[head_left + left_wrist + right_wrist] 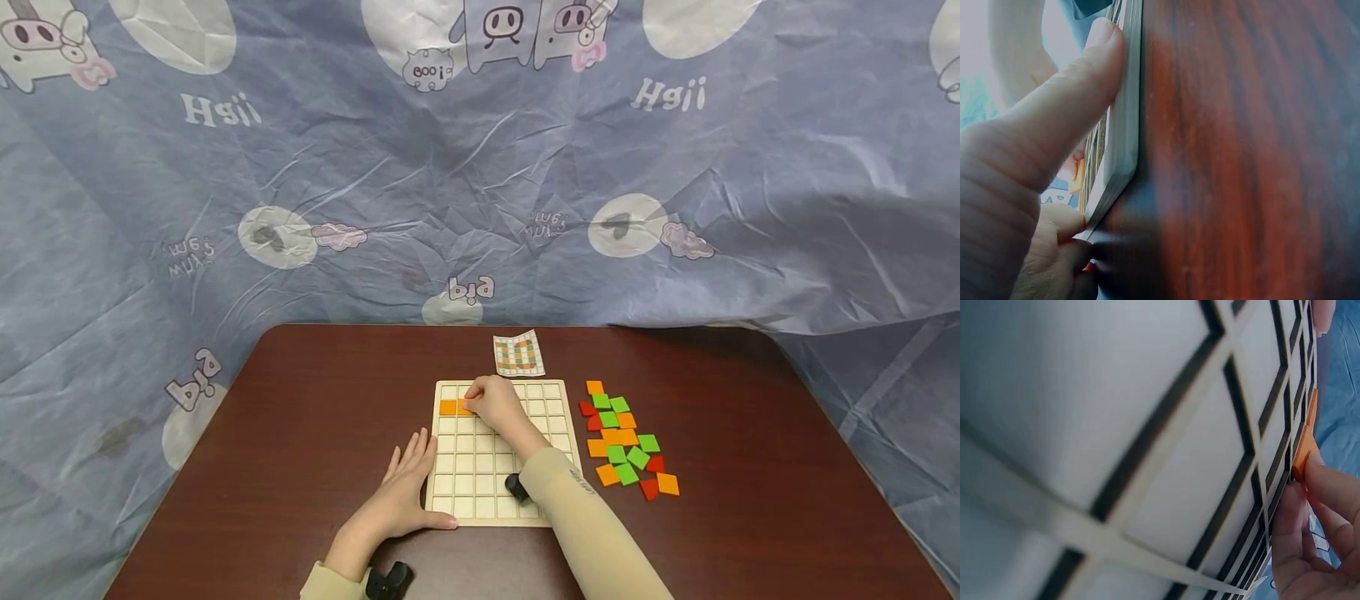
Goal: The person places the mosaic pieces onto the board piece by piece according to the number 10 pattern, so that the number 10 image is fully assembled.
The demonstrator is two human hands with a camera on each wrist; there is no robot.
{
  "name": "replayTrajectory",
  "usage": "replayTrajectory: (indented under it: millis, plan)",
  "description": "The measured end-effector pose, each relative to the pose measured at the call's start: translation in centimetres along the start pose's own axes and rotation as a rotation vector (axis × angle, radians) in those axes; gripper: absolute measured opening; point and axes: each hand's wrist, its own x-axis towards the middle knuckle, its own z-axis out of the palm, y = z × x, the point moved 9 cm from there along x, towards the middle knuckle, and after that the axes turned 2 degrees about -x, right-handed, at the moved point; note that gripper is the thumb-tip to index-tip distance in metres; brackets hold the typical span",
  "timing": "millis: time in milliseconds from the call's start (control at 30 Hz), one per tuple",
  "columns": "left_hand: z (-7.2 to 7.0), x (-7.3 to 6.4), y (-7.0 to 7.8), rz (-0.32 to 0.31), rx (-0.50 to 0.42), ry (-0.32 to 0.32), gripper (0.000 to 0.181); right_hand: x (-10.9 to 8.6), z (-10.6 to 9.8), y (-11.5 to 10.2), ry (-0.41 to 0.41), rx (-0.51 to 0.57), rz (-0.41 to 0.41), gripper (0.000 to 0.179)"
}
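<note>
A pale wooden grid board (465,484) lies on the table. An orange square tile (447,407) sits in its second row, at the left column. My right hand (495,402) is over the upper part of the board and pinches another orange square tile (1304,450) between thumb and fingers, right beside the first one. In the right wrist view that tile looks tilted at its cell. My left hand (403,492) rests at the board's lower left corner with fingers spread. Its fingertips touch the left edge, and its thumb (1075,94) lies along the near edge.
Several loose orange, green and red tiles (617,437) lie to the right of the board. Behind it is a small paper card (518,354) printed with a coloured grid pattern. The dark brown table (337,392) backs onto a blue patterned cloth (420,192).
</note>
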Motion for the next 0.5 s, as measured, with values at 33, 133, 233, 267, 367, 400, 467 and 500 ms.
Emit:
replayTrajectory:
  millis: [33, 133, 233, 267, 367, 400, 467, 500]
  plan:
    - [0.01, -0.01, 0.03, 0.001, -0.002, 0.000, 0.127, 0.04, 0.02, 0.00, 0.005, -0.008, -0.002, 0.006]
    - [0.00, -0.03, 0.11, 0.003, -0.005, 0.001, 0.127, 0.13, 0.05, -0.07, 0.022, -0.031, -0.005, 0.007]
    - [-0.01, -0.06, 0.16, 0.002, -0.005, 0.001, 0.126, 0.10, 0.00, -0.14, 0.029, -0.039, -0.003, 0.008]
    - [-0.01, -0.06, 0.16, 0.002, -0.002, 0.001, 0.126, 0.05, -0.02, -0.17, 0.028, -0.037, -0.002, 0.008]
    - [-0.01, -0.11, 0.20, 0.003, -0.001, -0.002, 0.126, -0.19, -0.21, -0.22, 0.016, -0.015, 0.003, 0.009]
    - [0.00, -0.12, 0.19, 0.003, 0.001, -0.004, 0.126, -0.28, -0.31, -0.18, 0.011, -0.005, 0.009, 0.010]
    - [0.00, -0.16, 0.14, 0.000, 0.004, -0.007, 0.126, -0.48, -0.60, -0.08, 0.004, 0.025, 0.019, 0.011]
    - [-0.02, -0.18, 0.09, -0.003, 0.004, -0.008, 0.126, -0.57, -0.78, 0.00, 0.000, 0.044, 0.026, 0.011]
